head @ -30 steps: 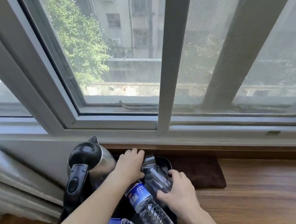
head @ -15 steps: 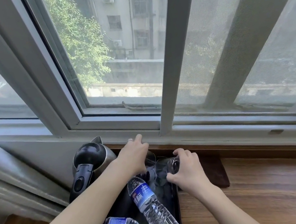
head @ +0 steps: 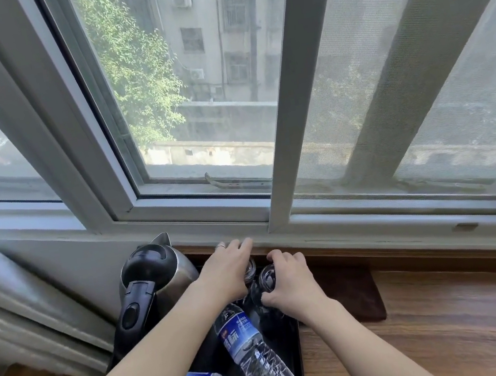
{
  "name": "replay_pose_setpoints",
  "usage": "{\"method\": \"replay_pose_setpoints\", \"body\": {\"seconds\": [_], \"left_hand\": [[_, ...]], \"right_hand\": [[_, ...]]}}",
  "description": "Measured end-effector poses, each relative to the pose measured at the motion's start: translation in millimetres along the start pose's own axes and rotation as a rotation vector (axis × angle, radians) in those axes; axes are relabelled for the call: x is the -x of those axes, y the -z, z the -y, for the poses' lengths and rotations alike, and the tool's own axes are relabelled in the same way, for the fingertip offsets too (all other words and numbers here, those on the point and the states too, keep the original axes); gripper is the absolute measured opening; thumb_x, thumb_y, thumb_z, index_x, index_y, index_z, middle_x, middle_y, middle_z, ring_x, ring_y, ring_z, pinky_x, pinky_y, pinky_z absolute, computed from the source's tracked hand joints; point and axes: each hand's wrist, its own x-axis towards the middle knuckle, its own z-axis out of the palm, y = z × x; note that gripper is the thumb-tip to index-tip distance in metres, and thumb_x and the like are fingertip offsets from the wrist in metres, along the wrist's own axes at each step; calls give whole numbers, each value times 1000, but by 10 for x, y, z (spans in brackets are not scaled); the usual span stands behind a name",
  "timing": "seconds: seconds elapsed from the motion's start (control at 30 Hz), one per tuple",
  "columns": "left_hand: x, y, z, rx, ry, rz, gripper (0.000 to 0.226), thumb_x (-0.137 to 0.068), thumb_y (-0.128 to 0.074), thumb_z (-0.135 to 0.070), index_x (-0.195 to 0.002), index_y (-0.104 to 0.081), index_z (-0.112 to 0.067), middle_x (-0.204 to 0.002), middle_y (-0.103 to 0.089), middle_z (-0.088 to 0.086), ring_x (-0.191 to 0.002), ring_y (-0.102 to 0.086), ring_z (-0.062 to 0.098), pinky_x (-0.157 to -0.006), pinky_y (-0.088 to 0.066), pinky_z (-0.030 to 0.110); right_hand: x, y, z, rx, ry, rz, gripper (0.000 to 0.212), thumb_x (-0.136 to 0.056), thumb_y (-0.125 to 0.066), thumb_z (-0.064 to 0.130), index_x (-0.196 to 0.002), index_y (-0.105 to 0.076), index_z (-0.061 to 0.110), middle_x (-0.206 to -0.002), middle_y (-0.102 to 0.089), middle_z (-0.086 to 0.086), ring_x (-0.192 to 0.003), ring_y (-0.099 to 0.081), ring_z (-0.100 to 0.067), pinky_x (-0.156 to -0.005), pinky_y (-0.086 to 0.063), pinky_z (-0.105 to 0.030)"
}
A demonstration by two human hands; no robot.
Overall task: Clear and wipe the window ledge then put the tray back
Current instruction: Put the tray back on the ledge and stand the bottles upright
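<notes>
Kettle (head: 156, 275) is sitting at the far left of the black tray (head: 291, 336), which is lying on the wooden ledge (head: 438, 330) with its long axis running near to far. Left hand (head: 230, 271) is resting over one glass (head: 250, 268), fingers fairly straight. Just right, the right hand (head: 289, 281) is curling round the other glass (head: 266, 278). Both glasses are at the tray's far end, two bottles (head: 255, 354) lying nearer. Brown cloth (head: 352, 294) is sitting right of the tray.

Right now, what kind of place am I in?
Likely a hotel or guest room upstairs: a black tray holding an electric kettle, water bottles and glasses sits on a wooden window ledge.
</notes>
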Motion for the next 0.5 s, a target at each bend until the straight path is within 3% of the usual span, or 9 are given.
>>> {"method": "replay_pose_setpoints", "body": {"seconds": [0.27,0.5], "left_hand": [[-2,-86,25,21,22,20,85,-65,-84,-24,-133,-33,-16,-123,-49,6,-114,-47,32,-92,-50,44],[26,-136,59,30,33,25,78,-63,-86,-25,-123,-37,-15,-119,-50,4,-110,-49,30,-89,-50,42]], "right_hand": [[-122,-57,0,49,22,33,74,-72,-72,35,-136,-41,14,-128,-55,-6,-116,-38,-28,-100,-40,-36],[-129,-125,-25,62,58,16,72,-73,-70,35,-137,-41,15,-126,-55,-6,-114,-38,-27,-98,-39,-35]]}}
